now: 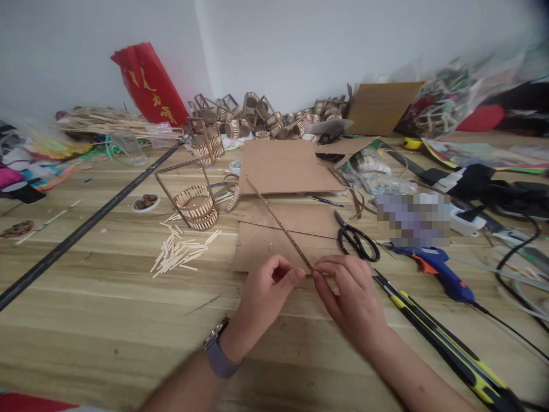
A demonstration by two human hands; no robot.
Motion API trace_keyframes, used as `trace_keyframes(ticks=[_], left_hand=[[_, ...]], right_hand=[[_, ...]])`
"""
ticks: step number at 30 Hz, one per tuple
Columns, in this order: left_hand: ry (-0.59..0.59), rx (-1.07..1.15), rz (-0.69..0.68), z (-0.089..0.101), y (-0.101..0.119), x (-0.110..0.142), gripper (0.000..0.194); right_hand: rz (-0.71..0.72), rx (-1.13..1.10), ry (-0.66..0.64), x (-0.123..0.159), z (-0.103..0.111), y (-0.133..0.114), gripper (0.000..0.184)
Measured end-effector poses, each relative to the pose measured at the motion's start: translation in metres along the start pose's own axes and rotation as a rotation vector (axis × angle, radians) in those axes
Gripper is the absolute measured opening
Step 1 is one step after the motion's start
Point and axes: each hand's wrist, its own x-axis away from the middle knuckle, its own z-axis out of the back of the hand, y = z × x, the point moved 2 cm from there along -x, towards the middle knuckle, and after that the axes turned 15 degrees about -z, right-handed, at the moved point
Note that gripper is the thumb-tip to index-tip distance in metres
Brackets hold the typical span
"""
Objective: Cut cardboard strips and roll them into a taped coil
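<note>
Patterned strip (278,223): slants from our fingers across the lower cardboard sheet (253,246) toward the upper cardboard sheet's (278,163) left edge; contact with either we cannot tell.
Right hand (351,297): our thumb and fingertips pinch the strip's near end; holding only that end could let the long free length twist.
Left hand (261,303): thumb and forefinger bend beside that end; we cannot tell whether they grip anything.
Utility knife (446,341): tip just beside our right hand; a rightward slip could nick us if the blade is out.
Glue gun (450,280): right of the scissors (348,230); if hot, a careless reach could burn us.
Loose sticks (171,254): beyond the lower sheet's left edge, before 1 slatted bucket (201,217); a forearm sweep could scatter them.
</note>
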Motion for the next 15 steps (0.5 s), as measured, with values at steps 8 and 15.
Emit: trace_keyframes(ticks=[8, 15], left_hand=[[-0.171, -0.299, -0.355, 0.002, 0.012, 0.003, 0.021], [-0.271, -0.403, -0.512, 0.005, 0.016, 0.005, 0.012]], right_hand=[[0.006, -0.147, -0.086, 0.003, 0.001, -0.005, 0.016], [-0.019, -0.199, -0.121, 0.005, -0.002, -0.004, 0.019]])
